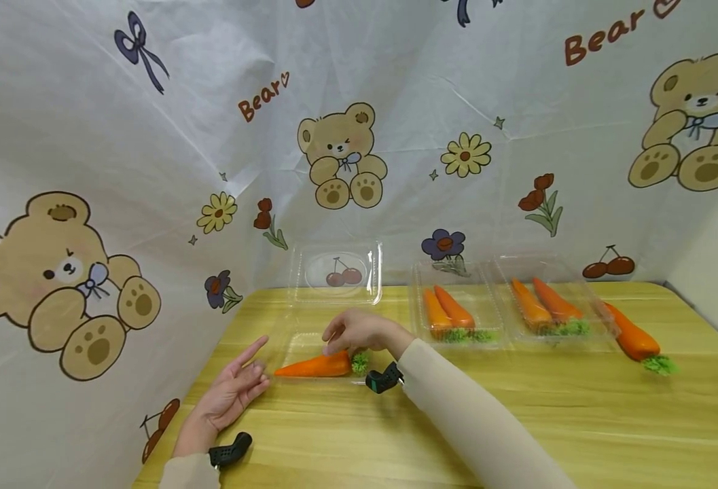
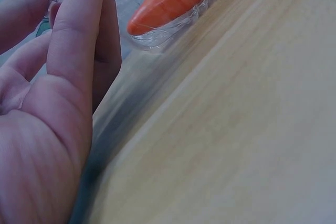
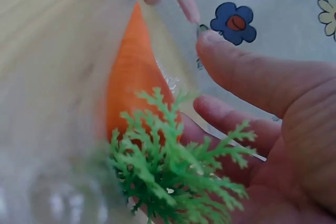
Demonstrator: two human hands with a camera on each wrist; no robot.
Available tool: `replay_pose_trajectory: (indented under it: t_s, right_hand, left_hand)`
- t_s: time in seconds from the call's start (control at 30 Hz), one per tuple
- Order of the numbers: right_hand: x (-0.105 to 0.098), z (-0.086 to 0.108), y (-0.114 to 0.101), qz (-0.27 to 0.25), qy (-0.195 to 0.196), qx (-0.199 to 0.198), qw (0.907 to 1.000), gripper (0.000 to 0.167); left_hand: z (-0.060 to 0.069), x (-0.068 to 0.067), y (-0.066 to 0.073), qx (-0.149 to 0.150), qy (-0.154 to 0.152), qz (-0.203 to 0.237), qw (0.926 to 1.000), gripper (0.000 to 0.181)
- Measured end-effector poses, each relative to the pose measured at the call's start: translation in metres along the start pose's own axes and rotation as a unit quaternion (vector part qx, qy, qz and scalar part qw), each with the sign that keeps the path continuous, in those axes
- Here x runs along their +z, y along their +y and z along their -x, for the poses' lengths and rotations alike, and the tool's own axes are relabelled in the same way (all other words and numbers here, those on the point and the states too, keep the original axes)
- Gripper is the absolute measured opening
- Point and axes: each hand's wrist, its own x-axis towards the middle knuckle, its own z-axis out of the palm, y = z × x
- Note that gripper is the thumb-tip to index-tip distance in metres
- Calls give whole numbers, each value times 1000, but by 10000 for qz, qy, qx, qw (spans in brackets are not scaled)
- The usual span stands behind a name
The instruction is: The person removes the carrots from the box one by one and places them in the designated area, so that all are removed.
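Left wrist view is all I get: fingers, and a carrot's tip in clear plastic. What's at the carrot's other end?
Observer: The carrot ends in a frilly green top.
Visitor: And the other hand, where's that?
Observer: The right hand is at the carrot's leafy end, over the open clear box; whether it touches the carrot, I can't tell.
Visitor: Is that the only carrot?
Observer: No, five more sit to the right: two carrots in the middle box, two more carrots in the right-hand box, and a loose carrot beside that.
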Motion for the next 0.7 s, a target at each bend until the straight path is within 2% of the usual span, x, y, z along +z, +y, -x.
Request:
replay_pose_trajectory:
  t_s: [0.2, 0.43, 0.7]
  right_hand:
    - [2, -9, 1, 296, -185, 90, 9993, 38]
    - [5, -11, -1, 507, -116, 199, 9984, 37]
    - [12, -9, -3, 965, -130, 248, 9949, 37]
  left_hand:
    - [1, 0, -1, 19, 90, -100, 9999, 67]
    - [-2, 1, 2, 45, 131, -219, 9997, 66]
    - [0, 2, 1, 7, 140, -143, 9998, 67]
